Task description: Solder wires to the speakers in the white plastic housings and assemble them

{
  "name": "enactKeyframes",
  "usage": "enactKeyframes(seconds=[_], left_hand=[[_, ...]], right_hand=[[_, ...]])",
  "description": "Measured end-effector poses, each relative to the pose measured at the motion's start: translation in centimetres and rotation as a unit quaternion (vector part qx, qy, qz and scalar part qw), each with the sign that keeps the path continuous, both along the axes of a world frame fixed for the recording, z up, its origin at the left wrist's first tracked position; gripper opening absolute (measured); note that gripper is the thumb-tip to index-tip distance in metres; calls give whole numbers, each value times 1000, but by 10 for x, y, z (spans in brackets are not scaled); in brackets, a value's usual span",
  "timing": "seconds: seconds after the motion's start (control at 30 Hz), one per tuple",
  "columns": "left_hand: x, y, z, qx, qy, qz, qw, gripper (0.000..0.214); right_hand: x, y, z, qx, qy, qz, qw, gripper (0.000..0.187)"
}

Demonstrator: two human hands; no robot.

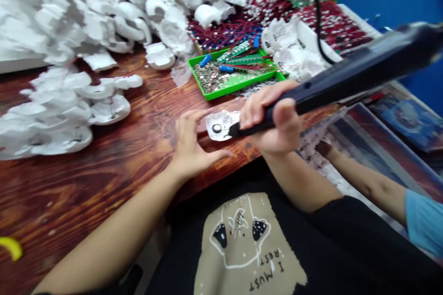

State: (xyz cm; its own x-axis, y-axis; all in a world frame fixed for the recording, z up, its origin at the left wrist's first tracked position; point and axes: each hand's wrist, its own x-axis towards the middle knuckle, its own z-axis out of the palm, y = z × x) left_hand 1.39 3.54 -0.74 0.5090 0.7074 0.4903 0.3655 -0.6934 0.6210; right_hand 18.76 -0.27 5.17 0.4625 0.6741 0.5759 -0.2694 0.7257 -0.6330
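Note:
My right hand (273,117) is wrapped round a dark, corded electric screwdriver (339,73), held slanted with its tip down to the left. The tip end meets a small white plastic shell (216,125) on the wooden table and hides its right side. A round silver-and-black disc (217,128) sits in the shell. My left hand (190,143) is beside the shell's left side, thumb and fingers spread apart around it. Its fingertips are close to the shell's upper edge; whether they touch it I cannot tell.
A green tray (207,94) of small metal parts, circuit strips and blue cylinders stands behind the shell. White plastic shells (110,18) are heaped at the back and left. Dark red wires (221,32) lie behind the tray. Another person's arm (367,179) reaches in at right.

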Motion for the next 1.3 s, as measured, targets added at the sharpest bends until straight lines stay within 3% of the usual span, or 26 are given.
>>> enactKeyframes(seconds=[0.1,0.2,0.43,0.53,0.63,0.93,1.13,1.3], left_hand=[[-2,2,-9,-30,10,21,999,121],[-2,5,-16,-80,29,0,996,125],[4,9,-14,-161,31,-8,986,97],[5,9,-13,-177,17,-12,984,95],[5,9,-13,-182,16,-10,983,95],[6,10,-16,-173,25,-12,984,96],[6,10,-17,-159,28,-11,987,95],[6,10,-16,-155,30,-15,987,94]], right_hand=[[2,2,3,-13,8,-21,1000,35],[1,5,-3,-36,2,-31,999,38],[-1,16,-19,-45,-1,-6,999,37],[-2,21,-22,-34,2,-5,999,39],[-5,24,-24,-20,6,-13,1000,44],[-8,17,-19,-97,-24,-45,994,53],[-8,18,-22,-63,-20,-30,997,52],[-10,21,-23,-85,-20,-70,994,57]])
